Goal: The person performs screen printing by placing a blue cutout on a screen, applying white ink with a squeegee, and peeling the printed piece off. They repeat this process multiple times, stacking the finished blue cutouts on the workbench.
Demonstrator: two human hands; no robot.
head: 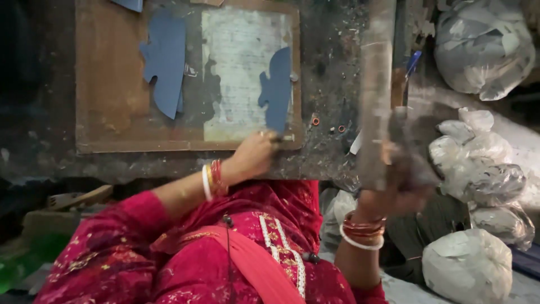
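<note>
We see the left hand [256, 153] with its grip pinched on the lower end of a blue cut-out [277, 90], which lies on the pale board [239, 67] on the worktop [332, 84]. The right hand [394, 191] is clenched around a blurred mallet [378, 95], raised beside the board.

Tied plastic bags [478, 186] crowd the board's [107, 84] right.
</note>
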